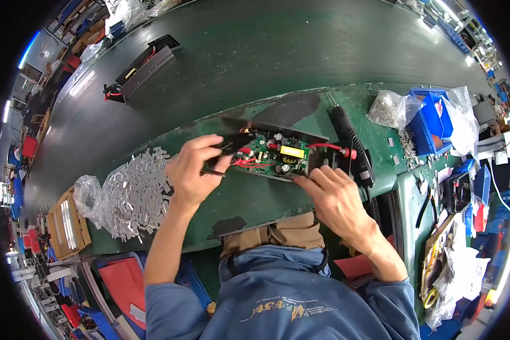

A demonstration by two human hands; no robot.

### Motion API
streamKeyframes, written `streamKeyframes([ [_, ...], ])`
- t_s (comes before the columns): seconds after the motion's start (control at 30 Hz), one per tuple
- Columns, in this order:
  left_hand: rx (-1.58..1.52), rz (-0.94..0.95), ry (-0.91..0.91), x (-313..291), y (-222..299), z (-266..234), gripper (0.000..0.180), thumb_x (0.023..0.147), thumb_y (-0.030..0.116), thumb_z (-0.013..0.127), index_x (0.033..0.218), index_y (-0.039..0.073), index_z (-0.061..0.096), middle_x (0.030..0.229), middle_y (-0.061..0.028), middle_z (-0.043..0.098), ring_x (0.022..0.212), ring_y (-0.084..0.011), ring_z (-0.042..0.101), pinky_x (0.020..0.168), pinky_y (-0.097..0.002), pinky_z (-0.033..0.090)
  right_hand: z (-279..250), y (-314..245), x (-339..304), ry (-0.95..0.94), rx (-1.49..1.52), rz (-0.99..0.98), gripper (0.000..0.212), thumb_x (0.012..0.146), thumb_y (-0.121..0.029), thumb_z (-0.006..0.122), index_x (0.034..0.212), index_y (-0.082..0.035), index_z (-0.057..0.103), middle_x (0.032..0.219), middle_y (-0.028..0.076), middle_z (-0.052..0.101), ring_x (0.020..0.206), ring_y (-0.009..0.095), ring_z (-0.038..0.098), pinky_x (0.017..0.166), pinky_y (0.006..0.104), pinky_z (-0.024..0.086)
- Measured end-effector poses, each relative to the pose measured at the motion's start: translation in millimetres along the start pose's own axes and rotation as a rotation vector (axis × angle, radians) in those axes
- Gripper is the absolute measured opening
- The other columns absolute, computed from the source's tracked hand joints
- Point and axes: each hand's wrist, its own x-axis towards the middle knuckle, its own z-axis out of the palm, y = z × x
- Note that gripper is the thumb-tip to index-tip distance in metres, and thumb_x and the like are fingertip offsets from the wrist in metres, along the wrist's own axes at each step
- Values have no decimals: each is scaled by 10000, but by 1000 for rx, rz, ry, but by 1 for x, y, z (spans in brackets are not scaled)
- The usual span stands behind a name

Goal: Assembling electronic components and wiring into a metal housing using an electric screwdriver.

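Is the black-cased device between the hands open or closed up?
Open: within the device, the green circuit board, yellow-labelled component and red wires show bare from above.

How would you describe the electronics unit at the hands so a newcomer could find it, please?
On the green bench, find the left hand and right hand. The electronics unit lies between them; its exposed green circuit board and yellow block set it apart from the slim black tool beside it.

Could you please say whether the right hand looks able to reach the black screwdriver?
Probably yes: the black screwdriver lies near the right hand, its near end apparently unobstructed, though that hand is at the electronics unit.
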Motion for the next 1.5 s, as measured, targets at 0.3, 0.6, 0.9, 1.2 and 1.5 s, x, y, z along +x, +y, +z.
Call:
streamKeyframes([
  [0.3,-477,-952,-293,-15,5,-27,190,943,101,709,1029,0,572,1231,-171,702,989,-157,678,861,-297,537,1,13,-1,15,68,8,491,668,57,664,1142,-61,699,909,60,557,861,269,565,756,393,462],
  [0.6,-1038,-1063,-642,-28,-72,-25,433,825,371,833,976,61,572,1228,-128,692,1130,-191,627,980,-322,490,-3,9,2,8,76,51,437,696,51,652,1111,-70,716,877,68,541,844,272,559,758,390,469],
  [0.9,-505,-721,-825,40,-9,-28,767,641,247,966,1287,44,605,1230,-85,652,1105,-183,631,1026,-335,468,0,11,3,13,86,54,457,671,61,652,1105,-71,712,893,71,560,847,275,555,760,392,466],
  [1.2,-315,-1091,-241,-19,18,-20,538,938,419,704,1248,-14,627,1063,-139,702,983,-222,672,915,-362,506,-1,9,5,6,75,71,444,681,59,655,1099,-80,714,871,62,542,842,264,558,747,380,479],
  [1.5,-4,-1354,-377,-4,25,-22,615,1022,559,516,1097,-24,694,878,-200,699,808,-335,668,815,-401,501,0,9,3,26,86,73,411,718,50,648,1099,-82,726,862,55,544,837,256,562,741,376,486],
])
